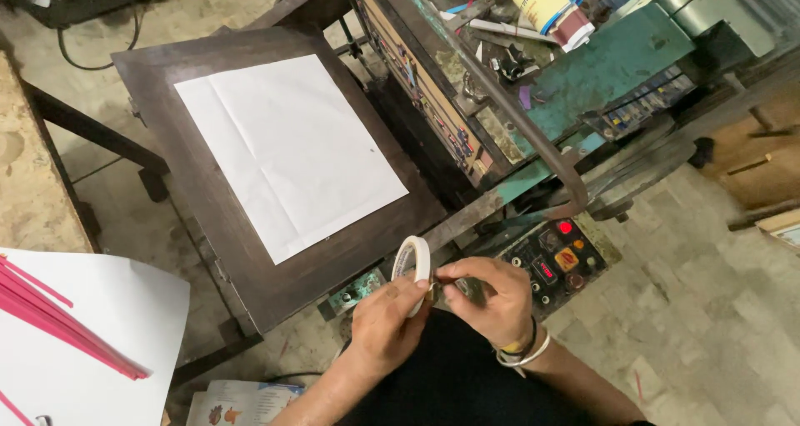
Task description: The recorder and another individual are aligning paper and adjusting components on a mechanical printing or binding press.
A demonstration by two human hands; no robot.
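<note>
Near the bottom middle of the view, two bare hands meet around a small round roll of white paper tape [412,262]. The roll stands on its edge, so its open hole shows as a thin ring, with a pale cream outside and a darker inside rim. The left hand [385,326] is closed on the roll, with the thumb pressed on its near side and the fingers wrapped behind it. The right hand [487,297] is just beside the roll, with thumb and fingertips pinched together at the roll's lower right edge. What they pinch is too small to tell. The right wrist wears a white band and a dark band [521,353].

The roll is held in the air just in front of the near edge of a dark square metal plate [242,226]. A big white sheet of paper [287,155] lies flat on that plate, with soft fold lines across it.

To the right of the hands is a small black control panel with a red light and coloured buttons [554,264]. Far right is a green, worn metal machine bed [608,68] covered with tools and a yellowish container.

Near left, a second white sheet [100,326] lies with a bunch of thin pink strips [58,318] on it.
</note>
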